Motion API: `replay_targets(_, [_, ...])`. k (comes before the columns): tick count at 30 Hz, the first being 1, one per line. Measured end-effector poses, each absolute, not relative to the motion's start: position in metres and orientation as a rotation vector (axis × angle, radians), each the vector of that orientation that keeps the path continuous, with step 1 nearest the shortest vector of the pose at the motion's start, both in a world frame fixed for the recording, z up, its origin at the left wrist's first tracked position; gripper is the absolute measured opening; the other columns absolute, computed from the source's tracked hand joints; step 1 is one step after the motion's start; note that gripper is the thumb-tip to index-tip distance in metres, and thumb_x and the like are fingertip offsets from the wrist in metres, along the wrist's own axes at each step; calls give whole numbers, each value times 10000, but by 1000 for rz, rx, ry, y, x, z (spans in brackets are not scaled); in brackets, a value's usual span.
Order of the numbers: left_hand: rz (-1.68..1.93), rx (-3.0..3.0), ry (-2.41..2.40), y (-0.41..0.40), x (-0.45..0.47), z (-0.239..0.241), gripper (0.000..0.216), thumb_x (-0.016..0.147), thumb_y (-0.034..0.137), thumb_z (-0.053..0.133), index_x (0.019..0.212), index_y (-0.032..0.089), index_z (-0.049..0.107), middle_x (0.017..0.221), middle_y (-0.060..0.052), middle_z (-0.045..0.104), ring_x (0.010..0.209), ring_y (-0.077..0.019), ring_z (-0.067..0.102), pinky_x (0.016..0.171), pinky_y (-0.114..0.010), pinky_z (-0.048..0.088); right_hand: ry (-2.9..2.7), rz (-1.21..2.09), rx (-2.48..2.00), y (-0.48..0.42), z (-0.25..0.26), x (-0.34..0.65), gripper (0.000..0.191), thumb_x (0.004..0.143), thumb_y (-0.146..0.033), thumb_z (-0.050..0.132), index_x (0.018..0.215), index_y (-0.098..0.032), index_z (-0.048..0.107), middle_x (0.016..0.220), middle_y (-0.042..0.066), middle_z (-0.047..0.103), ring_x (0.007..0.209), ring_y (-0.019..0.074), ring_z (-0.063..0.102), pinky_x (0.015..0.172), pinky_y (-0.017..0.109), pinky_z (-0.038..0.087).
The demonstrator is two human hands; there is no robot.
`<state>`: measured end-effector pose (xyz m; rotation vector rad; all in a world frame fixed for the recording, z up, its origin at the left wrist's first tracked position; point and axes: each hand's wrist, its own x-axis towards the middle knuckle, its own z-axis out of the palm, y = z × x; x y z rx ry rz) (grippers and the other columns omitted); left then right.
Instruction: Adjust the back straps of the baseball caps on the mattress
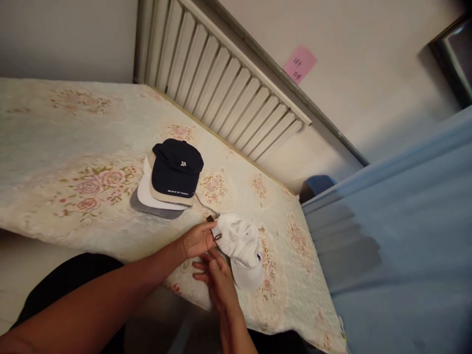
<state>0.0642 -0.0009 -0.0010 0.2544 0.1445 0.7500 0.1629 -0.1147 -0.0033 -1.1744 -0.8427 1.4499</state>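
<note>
Stack of caps (167,184), navy one on top, lying on the floral bed (55,147), apart from both hands. Left hand (197,239): arm reaching in from the lower left, fingers (208,230) closed in a pinch on the rear edge of the white cap (241,243), at its strap buckle. Right hand (217,278): forearm rising from below, fingers loosely extended against the cap's near side; whether they grip cannot be told. The white cap rests on the bed, brim toward the near edge. Handling probably goes best with a firm pinch on the strap and the right hand steadying the crown, so the soft fabric does not crease.
</note>
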Motion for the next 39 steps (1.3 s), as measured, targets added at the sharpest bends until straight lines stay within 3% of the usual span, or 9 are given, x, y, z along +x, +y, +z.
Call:
replay_targets(5, [664, 231, 150, -5, 64, -1, 249, 904, 181, 457, 1025, 54, 633, 880, -135, 729, 855, -199, 680, 869, -323, 483, -682, 1337, -969, -96, 1, 151, 551, 807, -488, 626, 1277, -216, 534, 1316, 118, 577, 1165, 251, 569, 822, 388, 544])
replay_targets(10, [621, 355, 215, -5, 59, 0, 226, 877, 263, 551, 966, 82, 651, 837, -127, 727, 808, -221, 685, 858, -365, 485, -578, 1184, -950, -92, 13, 157, 415, 851, -425, 586, 1203, -206, 587, 1234, 108, 640, 1134, 211, 597, 969, 430, 475])
replay_targets(16, [590, 404, 338, -1, 58, -15, 282, 792, 407, 676, 877, 139, 649, 865, -101, 718, 799, -219, 690, 858, -378, 490, -558, 1023, -965, -91, 34, 182, 327, 839, -376, 611, 1126, -221, 617, 1077, 63, 703, 945, 188, 671, 890, 414, 523])
replay_targets(23, [603, 396, 386, 0, 63, -26, 180, 759, 204, 691, 913, 111, 698, 886, -121, 734, 886, -219, 678, 872, -322, 478, -441, 1041, -874, -99, 55, 195, 292, 823, -353, 650, 1079, -214, 639, 1020, 50, 717, 986, 190, 670, 961, 442, 494])
replay_targets(27, [729, 444, 404, -2, 65, -23, 164, 735, 196, 734, 873, 126, 678, 871, -109, 730, 851, -215, 685, 879, -351, 481, -428, 1026, -865, -105, 60, 198, 251, 792, -289, 687, 1029, -213, 656, 991, 37, 726, 968, 183, 672, 940, 435, 512])
replay_targets(31, [902, 497, 515, -1, 68, -25, 243, 758, 256, 727, 966, 171, 634, 782, -50, 704, 768, -196, 678, 820, -365, 504, -417, 966, -902, -108, 59, 203, 254, 718, -184, 738, 962, -210, 673, 911, 16, 732, 917, 181, 677, 897, 422, 539])
replay_targets(39, [997, 862, 646, -2, 71, -14, 173, 762, 293, 691, 863, 170, 624, 745, -32, 676, 684, -168, 643, 670, -288, 493, -506, 937, -937, -109, 60, 205, 416, 726, -165, 723, 1125, -234, 627, 1041, 29, 712, 949, 169, 667, 909, 392, 533])
